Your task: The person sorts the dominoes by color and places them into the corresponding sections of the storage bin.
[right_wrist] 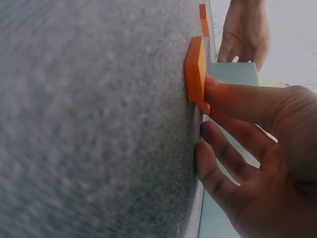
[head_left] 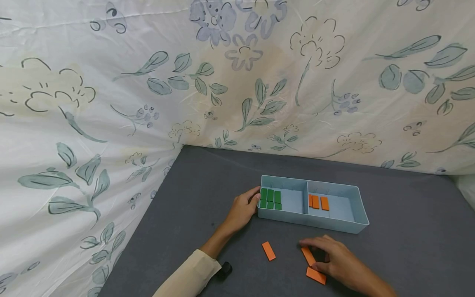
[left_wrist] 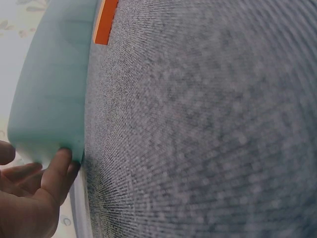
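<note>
A light blue two-compartment box (head_left: pixel 332 224) stands on the dark grey table. My left hand (head_left: pixel 243 209) holds its left end, fingers against the end wall in the left wrist view. Several green blocks (head_left: pixel 270 195) sit in the left compartment and three orange ones (head_left: pixel 325 203) in the right. In front of the box, my right hand (head_left: pixel 339 260) pinches an orange block (head_left: pixel 308 256) between thumb and fingers, low over the table. Another orange block (head_left: pixel 316 276) lies beside the thumb, and a third loose orange block (head_left: pixel 269 251) lies further left.
Floral cloth (head_left: pixel 245 103) hangs behind the grey table (head_left: pixel 178 218) and along its left side. A small black object (head_left: pixel 224 270) shows at the left sleeve's cuff (head_left: pixel 202 268). A divider (head_left: pixel 306 198) separates the box's compartments.
</note>
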### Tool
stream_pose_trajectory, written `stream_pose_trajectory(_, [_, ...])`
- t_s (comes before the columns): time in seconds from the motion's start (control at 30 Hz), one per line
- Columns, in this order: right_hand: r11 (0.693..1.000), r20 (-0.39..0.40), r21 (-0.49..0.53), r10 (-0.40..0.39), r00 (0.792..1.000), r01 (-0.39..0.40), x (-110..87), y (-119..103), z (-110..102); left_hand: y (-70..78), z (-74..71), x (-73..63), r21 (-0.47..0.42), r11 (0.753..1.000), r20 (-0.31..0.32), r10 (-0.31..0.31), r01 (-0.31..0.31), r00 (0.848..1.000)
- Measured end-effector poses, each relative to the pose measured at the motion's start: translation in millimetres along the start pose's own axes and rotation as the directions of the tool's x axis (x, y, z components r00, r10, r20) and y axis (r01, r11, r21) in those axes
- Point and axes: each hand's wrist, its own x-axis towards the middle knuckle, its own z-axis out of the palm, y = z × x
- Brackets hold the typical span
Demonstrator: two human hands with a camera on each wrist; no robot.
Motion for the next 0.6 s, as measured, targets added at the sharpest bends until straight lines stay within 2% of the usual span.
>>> stream_pose_trajectory(0.13, [1.000,-0.011,-0.014,0.021,1.000,-0.022,-0.8,-0.3,0.7,1.2,0.6,0.2,0.011,1.000,-0.006,-0.005,0.005,1.000])
stream_pose_trajectory(0.33, [0.996,-0.072,-0.085,-0.009,0.997,0.003,-3.3,-2.3,0.9,1.5,1.2,0.4,0.009,1.000,-0.011,-0.007,0.007,1.000])
stream_pose_trajectory(0.6, [0.999,-0.159,-0.035,-0.042,0.986,0.037,-2.0,-5.7,-1.8,0.7,0.4,0.1,0.008,1.000,-0.009,0.000,0.000,1.000])
